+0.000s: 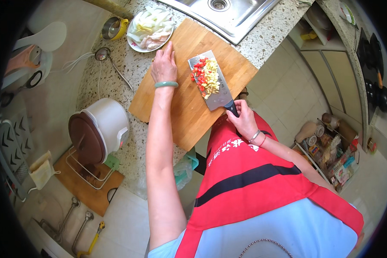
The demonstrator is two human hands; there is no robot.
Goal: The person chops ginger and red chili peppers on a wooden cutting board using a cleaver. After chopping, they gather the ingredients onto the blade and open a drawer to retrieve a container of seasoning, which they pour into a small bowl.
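Note:
My right hand (244, 119) is closed round the black handle of a broad cleaver (221, 99), held flat over the wooden cutting board (241, 60). On its blade lie chopped red chilli (198, 72) and chopped pale yellow garlic (210, 77), side by side. My left hand (164, 64) is at the board's far left edge, thumb stretched out to the rim of a white plate (135, 45); its other fingers are partly hidden, and no grip on the plate shows. Sliced pale green vegetable (152, 19) and pale pink slices, seemingly meat, fill the plate.
Behind the board is a steel sink (241, 15). A yellow mug (124, 29), a ladle (116, 66) and a white pot-like appliance with a brown lid (87, 136) stand or lie left of it. Plastic bags (182, 174) hang below the counter edge. A crate of packages (331, 150) sits right.

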